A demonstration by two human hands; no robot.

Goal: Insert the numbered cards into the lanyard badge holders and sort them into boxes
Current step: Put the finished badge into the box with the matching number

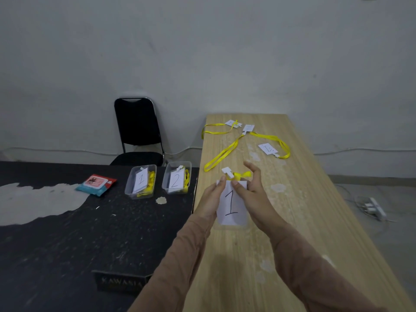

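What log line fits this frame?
left hand: pinches card 1 top; right hand: pinches card 1 top; box 1, box 2: badge inside each; wooden table: loose lanyards

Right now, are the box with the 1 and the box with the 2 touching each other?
Apart. The head view shows a strip of the black table between the box marked 1 and the box marked 2.

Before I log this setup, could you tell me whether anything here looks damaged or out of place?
Yes: the black table has a large pale patch on its left where the coating looks worn off, and the wooden table shows pale blotches. Nothing looks spilled.
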